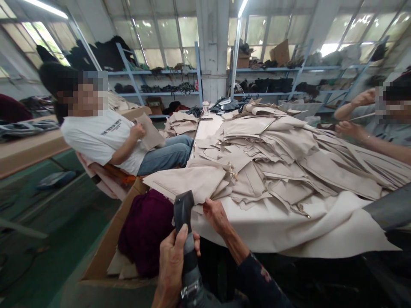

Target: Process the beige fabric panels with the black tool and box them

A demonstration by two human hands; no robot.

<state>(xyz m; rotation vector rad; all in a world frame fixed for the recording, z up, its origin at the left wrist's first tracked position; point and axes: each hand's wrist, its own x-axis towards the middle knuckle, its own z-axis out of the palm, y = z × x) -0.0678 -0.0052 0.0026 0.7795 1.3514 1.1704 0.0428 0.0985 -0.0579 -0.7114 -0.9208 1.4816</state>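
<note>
My left hand (173, 261) is wrapped around a black hose (190, 261) with a bent head and a metal clamp lower down. The hose points up and away from me, its head in front of a beige leather-like piece (195, 182) at the table's near left corner. At that piece's lower edge, my right hand (218, 218) has thumb and fingers pinched together; the fingertips are partly hidden. A dark flowered sleeve (261, 276) covers the right forearm. Beyond both hands lies a spread pile of beige pieces (276, 141), some with small gold-coloured metal fittings (302, 210).
Below left, a cardboard box (105, 239) holds dark purple cloth (147, 231). One person (105, 132) sits at left holding a beige piece; another person (359, 115) works at right. White sheeting (289, 231) hangs over the table's front edge. Blue shelves (167, 72) stand behind.
</note>
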